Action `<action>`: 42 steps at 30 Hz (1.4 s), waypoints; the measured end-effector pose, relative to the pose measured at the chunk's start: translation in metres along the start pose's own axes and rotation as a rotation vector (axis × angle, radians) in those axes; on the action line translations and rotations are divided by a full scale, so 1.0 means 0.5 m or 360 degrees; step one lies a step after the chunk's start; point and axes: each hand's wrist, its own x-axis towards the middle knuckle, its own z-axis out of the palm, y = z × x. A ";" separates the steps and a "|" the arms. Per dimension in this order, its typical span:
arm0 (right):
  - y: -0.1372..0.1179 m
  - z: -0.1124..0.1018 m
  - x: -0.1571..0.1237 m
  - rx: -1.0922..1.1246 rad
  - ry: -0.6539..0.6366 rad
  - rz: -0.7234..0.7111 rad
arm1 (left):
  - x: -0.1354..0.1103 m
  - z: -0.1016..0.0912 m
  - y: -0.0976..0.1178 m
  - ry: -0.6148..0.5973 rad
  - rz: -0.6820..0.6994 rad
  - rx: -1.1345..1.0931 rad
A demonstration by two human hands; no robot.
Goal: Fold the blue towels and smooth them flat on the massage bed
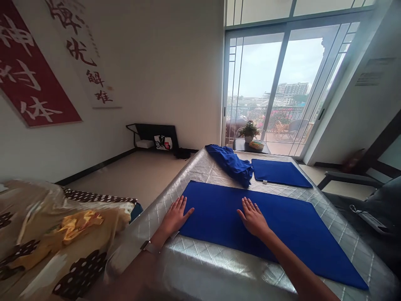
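A long blue cloth (216,217), smooth and flat, lies across the quilted mattress (200,167). At its left edge rests my left hand (177,214), palm down with the thumb apart from the fingers. My right hand (253,217) lies flat on the cloth's middle, fingers stretched out. Neither hand grips anything. Beyond the cloth, a crumpled blue cloth (230,164) sits at the far left, and a smaller flat blue piece (283,172) with a white tag (265,182) lies to its right.
Covered furniture with a yellow cloth (80,225) stands at the left. A dark chair (369,209) holding a white power strip (371,220) is at the right. By the glass door, a small table carries a potted plant (249,131). A black bench (156,136) stands against the wall.
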 end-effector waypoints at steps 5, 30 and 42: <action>0.062 0.030 0.015 -0.0060 0.0017 0.0132 | 0.002 0.004 0.000 0.0017 -0.0005 0.0023; 0.476 -0.011 -0.155 -0.0158 0.0231 0.0848 | 0.117 0.034 0.451 -0.0240 0.0806 -0.0198; 0.503 0.009 -0.149 -0.0193 0.0275 0.0835 | 0.170 0.007 0.062 -0.0158 0.0106 -0.0049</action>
